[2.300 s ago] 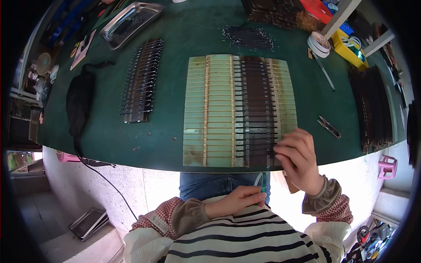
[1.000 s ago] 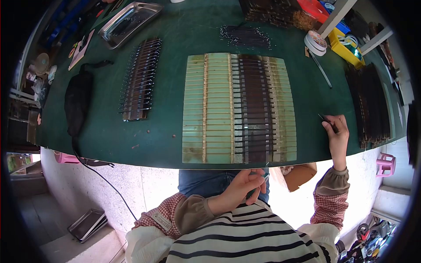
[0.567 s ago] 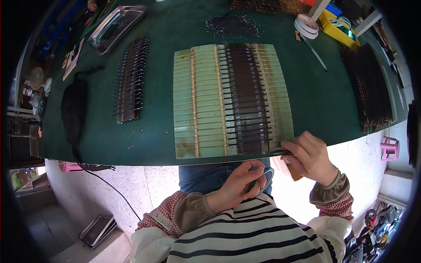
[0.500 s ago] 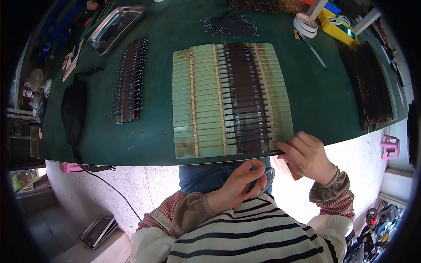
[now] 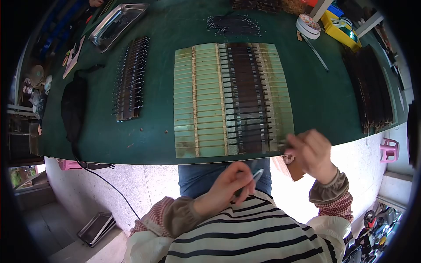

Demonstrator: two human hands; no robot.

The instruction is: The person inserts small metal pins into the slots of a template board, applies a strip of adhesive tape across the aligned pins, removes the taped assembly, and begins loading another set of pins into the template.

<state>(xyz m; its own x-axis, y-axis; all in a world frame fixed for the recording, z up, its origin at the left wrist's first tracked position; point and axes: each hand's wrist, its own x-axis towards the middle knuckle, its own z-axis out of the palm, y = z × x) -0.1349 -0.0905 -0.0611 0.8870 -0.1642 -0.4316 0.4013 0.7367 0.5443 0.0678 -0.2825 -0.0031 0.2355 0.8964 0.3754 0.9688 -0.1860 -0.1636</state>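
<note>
In front of my body my left hand (image 5: 237,182) is closed on a thin ring-shaped roll with a pale edge, which looks like a roll of tape (image 5: 258,175). Motion blurs my right hand (image 5: 310,153), whose fingertips lie at the lower right corner of a pale green ribbed board (image 5: 206,101); what they hold, if anything, cannot be made out. Dark brown strips with thin black leads and silvery bands (image 5: 244,87) lie side by side across the board's right half. Beneath the right hand, a brown box-like thing (image 5: 296,173) shows at the table edge.
On the green table (image 5: 158,87) at left lie a bundle of leaded strips (image 5: 130,81), a black pouch (image 5: 73,109) with a cord, and a metal tray (image 5: 116,27). Small dark parts (image 5: 233,25), white tape rolls (image 5: 308,26), a yellow bin (image 5: 340,30) and stacked dark strips (image 5: 368,87) stand farther off.
My left hand has moved slightly left and down with the roll, which is now seen more edge-on. My right hand has shifted a little right, away from the board's corner.
</note>
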